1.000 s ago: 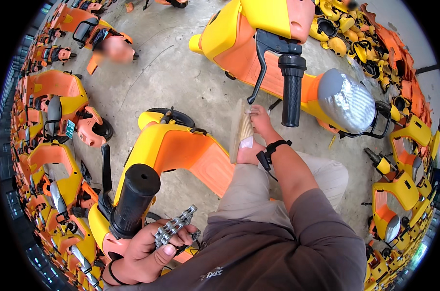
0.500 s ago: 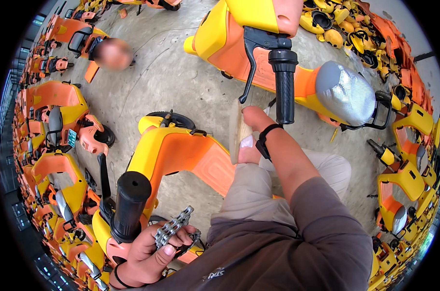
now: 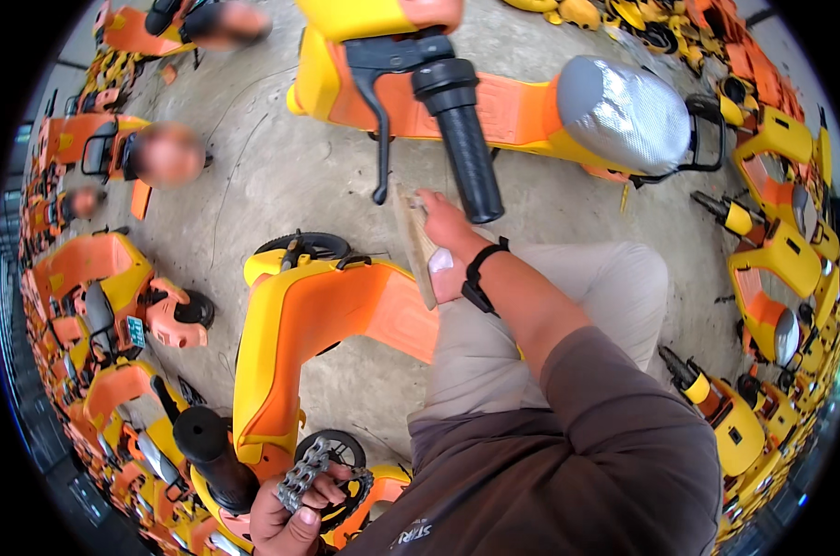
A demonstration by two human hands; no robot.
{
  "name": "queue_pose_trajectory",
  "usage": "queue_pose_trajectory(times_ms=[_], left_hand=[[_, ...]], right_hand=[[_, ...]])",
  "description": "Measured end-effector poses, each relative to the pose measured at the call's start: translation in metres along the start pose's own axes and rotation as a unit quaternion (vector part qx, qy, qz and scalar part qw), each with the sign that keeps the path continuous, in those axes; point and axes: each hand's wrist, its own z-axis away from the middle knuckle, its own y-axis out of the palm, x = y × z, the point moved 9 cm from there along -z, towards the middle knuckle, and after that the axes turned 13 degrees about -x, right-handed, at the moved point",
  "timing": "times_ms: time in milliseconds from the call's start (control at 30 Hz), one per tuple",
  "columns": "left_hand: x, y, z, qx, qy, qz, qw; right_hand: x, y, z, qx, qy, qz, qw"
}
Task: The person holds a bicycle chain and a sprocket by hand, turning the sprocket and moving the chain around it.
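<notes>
Beside a yellow-and-orange scooter (image 3: 290, 343), a light-coloured shoe (image 3: 409, 230) meets the partly curled right hand (image 3: 446, 222), whose hold cannot be told; the left hand (image 3: 286, 521) is closed around a bunched metal chain (image 3: 302, 477), where a firm, even pinch should prevent slipping.

The left hand (image 3: 286, 521) holds a chain (image 3: 301, 479), with a black grip (image 3: 218, 463) just to its left. The right hand (image 3: 446, 222) touches a shoe (image 3: 414, 245); beyond it stands a scooter (image 3: 499, 107).
</notes>
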Motion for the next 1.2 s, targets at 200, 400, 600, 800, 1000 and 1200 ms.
queue_pose_trajectory(times_ms=[200, 400, 600, 800, 1000, 1200], left_hand=[[-0.004, 0.0, -0.006, -0.052, 0.032, -0.045, 0.997], [-0.009, 0.005, -0.009, -0.081, 0.023, -0.053, 0.995], [-0.013, 0.016, -0.008, -0.047, 0.013, -0.044, 0.998], [-0.002, 0.005, -0.003, -0.068, 0.077, -0.016, 0.995], [-0.021, 0.032, -0.006, -0.004, 0.138, -0.074, 0.988], [-0.017, 0.07, -0.005, 0.043, 0.137, -0.071, 0.987]], right_hand=[[0.014, 0.012, -0.021, 0.142, 0.043, -0.057, 0.987], [0.037, -0.009, -0.025, 0.162, -0.026, 0.08, 0.983], [-0.014, -0.045, 0.008, 0.065, -0.036, -0.086, 0.994], [-0.009, -0.076, 0.084, 0.178, -0.006, 0.065, 0.982], [0.017, -0.064, 0.083, 0.273, -0.164, 0.148, 0.936], [0.16, -0.213, 0.097, 0.234, -0.141, -0.176, 0.946]])
